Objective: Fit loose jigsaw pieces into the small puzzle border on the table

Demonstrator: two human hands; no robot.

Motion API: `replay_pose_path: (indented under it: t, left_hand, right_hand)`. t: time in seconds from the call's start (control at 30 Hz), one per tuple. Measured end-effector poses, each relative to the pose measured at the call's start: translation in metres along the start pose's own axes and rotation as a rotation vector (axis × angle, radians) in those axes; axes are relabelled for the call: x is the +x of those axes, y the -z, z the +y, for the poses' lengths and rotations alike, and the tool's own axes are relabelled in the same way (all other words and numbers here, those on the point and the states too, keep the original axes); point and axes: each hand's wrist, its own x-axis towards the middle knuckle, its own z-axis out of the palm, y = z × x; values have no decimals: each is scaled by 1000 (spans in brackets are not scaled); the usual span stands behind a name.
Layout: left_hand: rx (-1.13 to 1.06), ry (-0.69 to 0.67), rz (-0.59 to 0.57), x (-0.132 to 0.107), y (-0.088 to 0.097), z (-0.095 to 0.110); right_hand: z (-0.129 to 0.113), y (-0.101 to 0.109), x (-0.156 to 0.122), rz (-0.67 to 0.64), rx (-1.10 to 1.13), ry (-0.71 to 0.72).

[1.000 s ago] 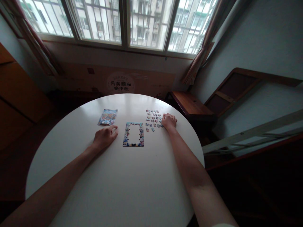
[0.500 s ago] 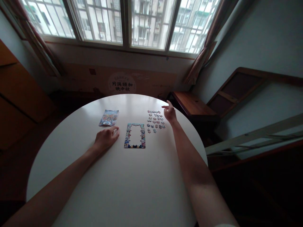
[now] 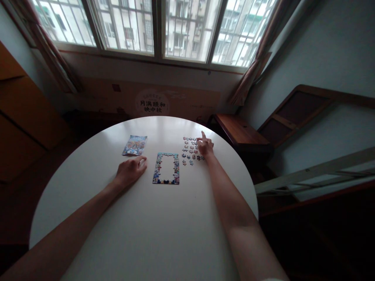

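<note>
My right hand (image 3: 206, 147) is over the right side of the loose jigsaw pieces (image 3: 186, 147), covering some of them. Its index finger points away from me and the thumb stands apart; nothing shows in its grasp. To the left, my left hand (image 3: 131, 168) rests on the table with its fingers curled, just below a colourful printed packet (image 3: 135, 145). I see nothing held in it. Between my hands lies a rectangular puzzle frame (image 3: 176, 168), its border of joined pieces surrounding a pale middle.
All of this lies on a round white table (image 3: 146, 226). Beyond its far right edge stands a low wooden bench (image 3: 238, 130). A printed banner (image 3: 187, 102) runs along the wall under a barred window (image 3: 187, 31).
My right hand has moved left and slightly toward me, from beside the loose pieces to over them. My left hand stays in place, while the view shifts slightly.
</note>
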Motion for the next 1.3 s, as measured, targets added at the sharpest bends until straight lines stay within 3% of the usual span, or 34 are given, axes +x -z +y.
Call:
replay_pose_path:
  t: [0.13,0.3,0.4,0.53,0.63,0.73,0.83,1.0,1.3]
  left_hand:
    - [13,15,-14,0,1,2]
    - [19,12,-17,0,4,3]
    - [15,15,-17,0,4,4]
    - [9,1,-4,0,2,2]
    - [5,-10,10,0,0,1]
    - [-4,-11,5,0,0,1]
    - [-7,-5,5,0,2,1]
    - [-8,-11,-2,0,1,1]
    - [15,5,-10,0,2,3]
  right_hand:
    - [-1,0,-1,37,-16,-60]
    - [-3,1,-3,-22,-39,83]
    - [-4,2,-4,-78,-68,94]
    - [-8,5,-7,-38,-65,56]
    - [-14,4,-11,-31,-64,140]
    - [-21,1,-14,-109,-93,232]
    - [-23,-2,-14,-187,-102,225]
    - [-23,2,-7,-190,-55,159]
    - [-37,2,-2,-264,-89,232]
